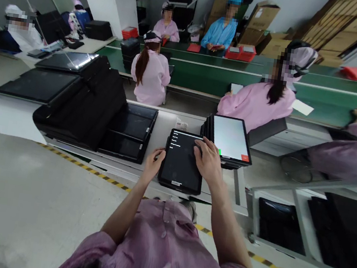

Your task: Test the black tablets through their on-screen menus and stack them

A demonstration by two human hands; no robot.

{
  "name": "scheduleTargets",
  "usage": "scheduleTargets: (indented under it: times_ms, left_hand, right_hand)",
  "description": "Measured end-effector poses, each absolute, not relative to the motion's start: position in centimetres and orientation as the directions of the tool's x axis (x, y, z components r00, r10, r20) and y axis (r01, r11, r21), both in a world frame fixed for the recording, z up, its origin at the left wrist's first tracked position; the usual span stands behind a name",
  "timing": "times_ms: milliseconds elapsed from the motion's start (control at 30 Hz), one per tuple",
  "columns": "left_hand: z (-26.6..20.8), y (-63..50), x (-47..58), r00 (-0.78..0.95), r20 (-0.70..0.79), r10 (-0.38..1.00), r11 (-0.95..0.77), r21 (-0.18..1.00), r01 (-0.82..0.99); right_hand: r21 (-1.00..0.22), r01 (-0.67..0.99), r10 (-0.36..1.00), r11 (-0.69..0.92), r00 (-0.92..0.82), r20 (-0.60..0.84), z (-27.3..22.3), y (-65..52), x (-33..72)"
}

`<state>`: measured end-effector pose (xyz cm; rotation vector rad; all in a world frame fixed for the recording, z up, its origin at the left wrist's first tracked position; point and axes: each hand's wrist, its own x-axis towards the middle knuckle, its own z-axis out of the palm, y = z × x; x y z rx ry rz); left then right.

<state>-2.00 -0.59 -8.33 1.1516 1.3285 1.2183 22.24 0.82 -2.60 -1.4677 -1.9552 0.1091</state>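
Note:
In front of me a black tablet (182,163) lies on the worktable, its dark screen showing a short list of white text lines. My left hand (154,162) is at the tablet's left edge, fingers curled against it. Over the upper right of the screen is my right hand (208,160), fingers bent and apart, fingertips at or just above the glass. Just right of it stands a stack of tablets whose top tablet (230,137) has a lit white screen with green and red corner patches. Whether the right fingertips touch the screen, I cannot tell.
Black tablets (133,120) lie left of my hands, beside tall stacks of black devices (82,106). Past the worktable (162,127), co-workers sit along a green conveyor bench (194,71). A cart (296,201) holding black panels stands at the right.

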Motion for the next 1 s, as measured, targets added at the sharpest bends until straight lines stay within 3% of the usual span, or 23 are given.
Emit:
scheduleTargets:
  times_ms: [333,700,1000]
  left_hand:
    - [-8.5,-0.6,-1.8,-0.104,-0.035,0.994,0.040,0.998,0.043]
    - [-8.1,-0.8,-2.0,-0.074,-0.022,0.997,0.025,0.999,0.042]
    - [-8.3,-0.7,-1.9,-0.099,-0.056,0.993,0.059,0.998,0.024]
  right_hand:
    - [-0.511,0.767,0.854,0.389,-0.091,0.512,-0.6,-2.0,21.7]
    - [-0.539,0.687,0.824,0.488,-0.160,0.543,-1.2,-3.0,21.3]
    - [-0.551,0.705,0.838,0.446,-0.113,0.534,-1.2,-2.7,21.4]
